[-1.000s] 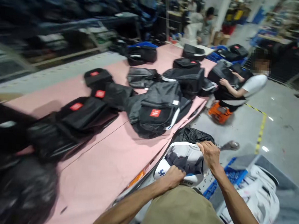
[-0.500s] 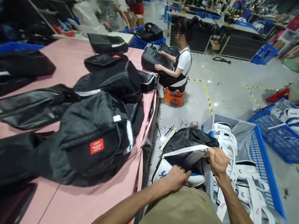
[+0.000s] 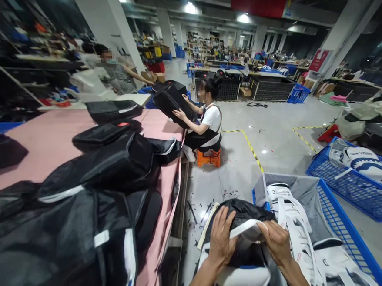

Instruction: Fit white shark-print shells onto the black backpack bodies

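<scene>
In front of my body a white backpack (image 3: 242, 279) with a black inside stands with its mouth open. Dark lettering runs along its lower front, partly cut off by the frame. My left hand (image 3: 223, 236) grips the left part of the mouth, its fingers lying over the black fabric and its thumb by the white edging. On the other side, my right hand (image 3: 275, 239) pinches the right end of that white edging. Black lining (image 3: 250, 208) bulges up behind both hands.
Black backpacks (image 3: 101, 154) lie on a pink-covered table (image 3: 58, 125) at left. A co-worker (image 3: 209, 118) on an orange stool handles a black bag. White bags fill the lined blue crate (image 3: 342, 223) at right; another blue crate (image 3: 354, 185) stands beyond. Scraps litter the floor.
My left hand has come out of the bag's opening and moved up onto its rim. My right hand stays on the edging. The view has tilted up, and the co-worker's black bag is raised.
</scene>
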`<action>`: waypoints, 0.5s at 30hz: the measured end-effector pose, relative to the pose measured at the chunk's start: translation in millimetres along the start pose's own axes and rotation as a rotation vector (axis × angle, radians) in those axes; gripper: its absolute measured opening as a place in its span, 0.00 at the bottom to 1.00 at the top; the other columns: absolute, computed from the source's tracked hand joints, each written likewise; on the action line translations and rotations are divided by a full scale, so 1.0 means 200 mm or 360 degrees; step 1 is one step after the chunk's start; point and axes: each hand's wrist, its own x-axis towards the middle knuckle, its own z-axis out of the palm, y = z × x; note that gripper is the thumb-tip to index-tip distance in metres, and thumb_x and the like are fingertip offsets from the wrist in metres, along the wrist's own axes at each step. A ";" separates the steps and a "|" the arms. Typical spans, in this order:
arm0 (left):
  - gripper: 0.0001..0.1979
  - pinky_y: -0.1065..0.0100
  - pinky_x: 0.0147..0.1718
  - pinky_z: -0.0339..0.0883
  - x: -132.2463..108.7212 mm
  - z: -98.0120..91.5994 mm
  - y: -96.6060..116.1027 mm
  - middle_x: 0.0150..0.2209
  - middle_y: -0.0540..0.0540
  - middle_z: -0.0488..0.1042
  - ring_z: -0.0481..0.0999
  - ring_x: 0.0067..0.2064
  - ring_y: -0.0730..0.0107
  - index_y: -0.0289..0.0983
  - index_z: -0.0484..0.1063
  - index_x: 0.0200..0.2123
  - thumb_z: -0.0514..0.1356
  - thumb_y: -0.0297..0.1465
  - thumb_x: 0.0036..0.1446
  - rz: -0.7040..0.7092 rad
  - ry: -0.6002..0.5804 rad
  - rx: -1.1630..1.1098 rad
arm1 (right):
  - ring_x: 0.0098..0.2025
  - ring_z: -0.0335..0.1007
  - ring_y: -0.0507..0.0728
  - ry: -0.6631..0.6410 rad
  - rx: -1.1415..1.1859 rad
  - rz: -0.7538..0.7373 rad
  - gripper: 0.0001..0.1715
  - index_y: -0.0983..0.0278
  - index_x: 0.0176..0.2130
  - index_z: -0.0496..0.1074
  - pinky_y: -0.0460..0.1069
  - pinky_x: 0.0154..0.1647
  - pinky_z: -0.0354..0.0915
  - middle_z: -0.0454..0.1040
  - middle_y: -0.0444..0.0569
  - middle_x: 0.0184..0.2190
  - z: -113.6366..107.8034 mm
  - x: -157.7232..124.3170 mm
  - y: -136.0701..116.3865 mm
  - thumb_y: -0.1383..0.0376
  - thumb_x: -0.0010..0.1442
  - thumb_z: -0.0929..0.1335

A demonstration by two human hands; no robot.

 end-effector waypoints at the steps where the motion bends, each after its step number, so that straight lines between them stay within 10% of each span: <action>1: 0.32 0.41 0.71 0.72 0.03 0.05 -0.03 0.74 0.33 0.72 0.68 0.78 0.44 0.40 0.67 0.76 0.57 0.29 0.70 -0.0014 0.0019 0.0007 | 0.26 0.70 0.53 -0.0029 0.0058 0.0035 0.23 0.58 0.33 0.77 0.51 0.32 0.61 0.73 0.42 0.24 0.02 0.02 0.04 0.65 0.81 0.64; 7: 0.21 0.57 0.49 0.82 0.33 0.11 -0.26 0.47 0.40 0.89 0.89 0.49 0.52 0.46 0.84 0.52 0.50 0.37 0.74 -0.0380 -0.0302 -0.0362 | 0.23 0.54 0.51 -0.0600 0.0627 0.0569 0.40 0.60 0.21 0.61 0.51 0.29 0.48 0.58 0.41 0.19 0.28 0.31 0.35 0.41 0.78 0.64; 11: 0.30 0.61 0.41 0.75 0.62 0.07 -0.39 0.33 0.46 0.83 0.81 0.38 0.56 0.43 0.77 0.35 0.50 0.59 0.73 -0.0966 -0.0653 -0.0929 | 0.28 0.45 0.50 -0.1035 0.1241 0.1104 0.48 0.59 0.22 0.52 0.50 0.28 0.44 0.50 0.40 0.21 0.64 0.56 0.52 0.22 0.63 0.62; 15: 0.41 0.59 0.39 0.70 0.76 0.21 -0.50 0.24 0.50 0.69 0.72 0.32 0.59 0.44 0.62 0.24 0.52 0.78 0.52 -0.1435 -0.0860 -0.1179 | 0.27 0.47 0.50 -0.0913 0.1421 0.1465 0.51 0.57 0.21 0.51 0.49 0.26 0.44 0.49 0.39 0.20 1.04 0.63 0.60 0.16 0.52 0.63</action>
